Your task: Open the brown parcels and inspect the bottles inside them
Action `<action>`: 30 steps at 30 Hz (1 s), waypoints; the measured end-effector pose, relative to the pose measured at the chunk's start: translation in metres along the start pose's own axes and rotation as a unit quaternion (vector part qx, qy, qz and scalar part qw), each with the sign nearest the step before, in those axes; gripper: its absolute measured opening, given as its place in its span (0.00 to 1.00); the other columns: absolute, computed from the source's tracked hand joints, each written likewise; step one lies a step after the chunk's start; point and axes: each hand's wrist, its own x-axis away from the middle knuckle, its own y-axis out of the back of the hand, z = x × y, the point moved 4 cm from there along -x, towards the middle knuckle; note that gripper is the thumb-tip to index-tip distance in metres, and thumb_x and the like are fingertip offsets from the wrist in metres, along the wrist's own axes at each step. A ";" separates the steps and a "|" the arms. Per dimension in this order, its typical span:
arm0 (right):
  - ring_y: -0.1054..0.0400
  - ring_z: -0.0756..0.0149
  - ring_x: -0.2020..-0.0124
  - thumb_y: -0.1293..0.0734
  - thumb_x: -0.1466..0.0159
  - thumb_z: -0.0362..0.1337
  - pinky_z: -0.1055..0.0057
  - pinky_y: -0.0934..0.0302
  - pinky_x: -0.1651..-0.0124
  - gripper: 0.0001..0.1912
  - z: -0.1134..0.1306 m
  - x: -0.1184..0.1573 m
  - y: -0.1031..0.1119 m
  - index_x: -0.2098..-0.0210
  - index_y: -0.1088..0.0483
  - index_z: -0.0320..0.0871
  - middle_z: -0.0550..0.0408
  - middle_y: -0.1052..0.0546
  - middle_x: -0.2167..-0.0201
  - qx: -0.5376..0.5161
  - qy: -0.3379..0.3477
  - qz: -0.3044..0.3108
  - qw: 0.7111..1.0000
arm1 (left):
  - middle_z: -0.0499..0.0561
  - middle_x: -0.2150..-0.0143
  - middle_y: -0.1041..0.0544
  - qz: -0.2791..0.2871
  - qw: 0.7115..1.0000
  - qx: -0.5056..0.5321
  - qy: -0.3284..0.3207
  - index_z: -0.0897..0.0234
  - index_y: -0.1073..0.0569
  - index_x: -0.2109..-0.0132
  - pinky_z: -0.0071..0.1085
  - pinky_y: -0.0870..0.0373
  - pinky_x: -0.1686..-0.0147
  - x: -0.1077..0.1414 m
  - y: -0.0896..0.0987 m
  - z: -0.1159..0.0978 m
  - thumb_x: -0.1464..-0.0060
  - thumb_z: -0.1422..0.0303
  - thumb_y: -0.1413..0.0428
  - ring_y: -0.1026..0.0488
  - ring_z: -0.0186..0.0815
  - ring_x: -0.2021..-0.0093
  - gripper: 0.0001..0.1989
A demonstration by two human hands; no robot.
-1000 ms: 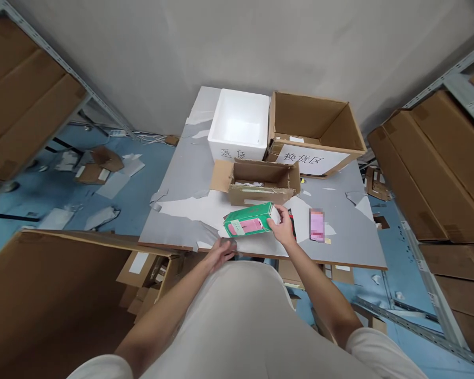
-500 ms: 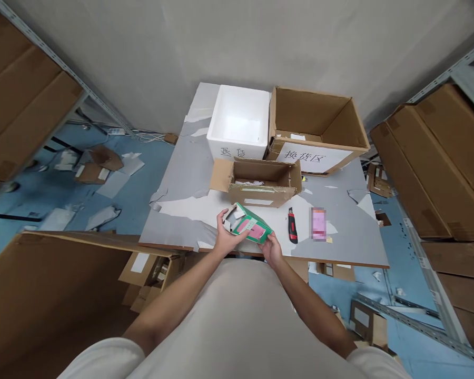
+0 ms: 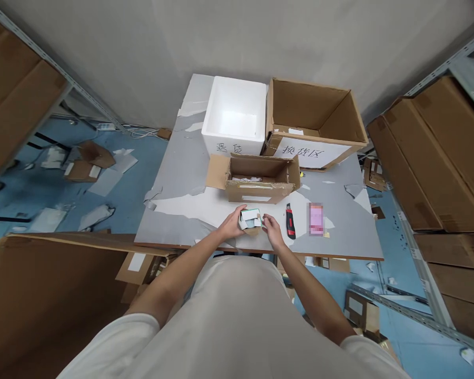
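Note:
A small green box (image 3: 251,217) stands over the near edge of the table, its opened end with white flaps turned up toward me. My left hand (image 3: 232,224) is closed round the box's left side. At its right edge, the bent fingers of my right hand (image 3: 272,230) pinch the rim by a flap. What lies inside the box I cannot make out. Just beyond it sits an open brown carton (image 3: 256,192) with some pale paper in it. A red and black box cutter (image 3: 290,221) lies right of my right hand.
At the back of the table (image 3: 174,173) stand a white foam box (image 3: 233,142) and a large open carton (image 3: 316,155), both with handwriting. A pink blurred item (image 3: 316,218) lies on the right. Stacked cartons (image 3: 426,158) line a rack; a big carton (image 3: 63,295) is at lower left.
The green box has been turned from lying tilted, its printed side showing, to having its flapped end face up. My right hand has moved from its lower corner to the opened rim.

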 end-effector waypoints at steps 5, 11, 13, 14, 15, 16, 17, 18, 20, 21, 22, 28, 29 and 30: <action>0.33 0.60 0.53 0.43 0.36 0.30 0.59 0.42 0.47 0.15 0.058 0.043 -0.008 0.55 0.29 0.46 0.48 0.24 0.56 0.373 0.374 0.117 0.841 | 0.61 0.44 0.31 -0.014 1.000 -0.011 0.003 0.63 0.49 0.38 0.42 0.34 0.48 0.002 0.005 0.003 0.63 0.62 0.34 0.31 0.47 0.47 0.47; 0.35 0.56 0.52 0.45 0.35 0.27 0.58 0.47 0.48 0.18 0.074 0.065 -0.043 0.48 0.33 0.40 0.43 0.27 0.52 0.617 0.442 0.240 0.605 | 0.60 0.47 0.30 -0.005 1.000 0.001 0.021 0.62 0.52 0.37 0.42 0.32 0.51 0.008 0.004 0.005 0.62 0.68 0.37 0.29 0.45 0.50 0.47; 0.36 0.55 0.55 0.46 0.34 0.28 0.58 0.47 0.53 0.19 0.082 0.061 -0.042 0.46 0.35 0.38 0.40 0.29 0.48 0.659 0.419 0.199 0.592 | 0.60 0.46 0.30 -0.005 1.000 0.001 0.027 0.62 0.52 0.37 0.42 0.33 0.50 0.009 0.004 0.006 0.63 0.68 0.36 0.29 0.45 0.50 0.48; 0.36 0.54 0.55 0.46 0.34 0.28 0.59 0.48 0.54 0.20 0.087 0.058 -0.040 0.45 0.35 0.37 0.38 0.30 0.47 0.673 0.409 0.178 0.590 | 0.60 0.46 0.30 -0.003 1.000 -0.001 0.028 0.63 0.51 0.37 0.41 0.33 0.50 0.009 0.004 0.005 0.64 0.67 0.35 0.29 0.46 0.49 0.48; 0.37 0.53 0.55 0.46 0.34 0.29 0.58 0.49 0.55 0.19 0.092 0.055 -0.039 0.47 0.34 0.37 0.37 0.30 0.48 0.684 0.403 0.167 0.585 | 0.61 0.46 0.31 0.000 1.000 -0.003 0.027 0.63 0.50 0.37 0.41 0.33 0.50 0.009 0.003 0.005 0.64 0.66 0.35 0.30 0.46 0.49 0.49; 0.37 0.52 0.55 0.46 0.34 0.29 0.58 0.50 0.54 0.18 0.096 0.052 -0.038 0.50 0.32 0.36 0.37 0.28 0.51 0.692 0.399 0.166 0.579 | 0.61 0.46 0.31 0.004 1.000 -0.004 0.026 0.64 0.49 0.37 0.41 0.33 0.50 0.009 0.003 0.004 0.64 0.65 0.35 0.30 0.46 0.49 0.48; 0.37 0.50 0.56 0.45 0.34 0.30 0.57 0.51 0.53 0.17 0.100 0.049 -0.038 0.54 0.29 0.36 0.37 0.26 0.55 0.699 0.395 0.173 0.571 | 0.61 0.46 0.31 0.005 1.000 -0.005 0.025 0.65 0.49 0.38 0.40 0.33 0.50 0.008 0.003 0.003 0.64 0.64 0.35 0.30 0.47 0.49 0.48; 0.37 0.49 0.56 0.45 0.35 0.30 0.56 0.53 0.52 0.16 0.103 0.045 -0.039 0.58 0.27 0.36 0.37 0.25 0.60 0.705 0.391 0.183 0.563 | 0.61 0.46 0.31 0.004 1.000 -0.005 0.024 0.65 0.49 0.38 0.40 0.33 0.50 0.008 0.003 0.003 0.63 0.64 0.35 0.30 0.46 0.48 0.48; 0.36 0.49 0.58 0.46 0.35 0.28 0.55 0.55 0.51 0.18 0.106 0.038 -0.040 0.58 0.26 0.34 0.37 0.24 0.64 0.716 0.383 0.193 0.550 | 0.61 0.46 0.31 -0.002 1.000 -0.007 0.018 0.65 0.48 0.38 0.40 0.33 0.50 0.006 0.004 0.002 0.63 0.63 0.35 0.30 0.47 0.48 0.47; 0.36 0.50 0.59 0.47 0.35 0.26 0.55 0.55 0.51 0.19 0.107 0.034 -0.041 0.52 0.28 0.32 0.37 0.24 0.65 0.720 0.378 0.190 0.550 | 0.61 0.46 0.31 -0.002 1.000 -0.009 0.015 0.65 0.48 0.38 0.40 0.33 0.50 0.006 0.004 0.002 0.63 0.63 0.35 0.30 0.47 0.48 0.47; 0.35 0.50 0.60 0.47 0.36 0.25 0.56 0.55 0.53 0.22 0.108 0.031 -0.041 0.46 0.33 0.31 0.37 0.24 0.64 0.720 0.374 0.183 0.555 | 0.61 0.46 0.31 0.002 1.000 -0.012 0.012 0.65 0.47 0.39 0.40 0.33 0.51 0.005 0.004 0.003 0.63 0.62 0.35 0.30 0.48 0.48 0.46; 0.36 0.51 0.55 0.37 0.38 0.36 0.59 0.55 0.54 0.27 0.110 0.018 -0.038 0.41 0.41 0.37 0.41 0.25 0.54 0.666 0.347 0.191 0.632 | 0.61 0.45 0.32 0.007 1.000 -0.004 0.000 0.64 0.46 0.39 0.41 0.32 0.52 0.009 0.003 0.005 0.61 0.62 0.35 0.31 0.48 0.48 0.44; 0.36 0.51 0.55 0.36 0.39 0.38 0.58 0.55 0.53 0.24 0.110 0.017 -0.038 0.44 0.39 0.39 0.42 0.24 0.55 0.661 0.341 0.197 0.639 | 0.62 0.43 0.33 0.004 1.000 -0.004 0.001 0.65 0.48 0.38 0.41 0.33 0.50 0.009 0.003 0.005 0.61 0.62 0.35 0.32 0.49 0.46 0.46; 0.36 0.51 0.55 0.35 0.40 0.40 0.58 0.55 0.52 0.22 0.109 0.017 -0.038 0.47 0.37 0.39 0.43 0.24 0.56 0.659 0.333 0.198 0.644 | 0.63 0.41 0.35 0.003 1.000 -0.004 0.001 0.65 0.50 0.37 0.42 0.34 0.48 0.010 0.003 0.005 0.61 0.61 0.35 0.33 0.50 0.44 0.48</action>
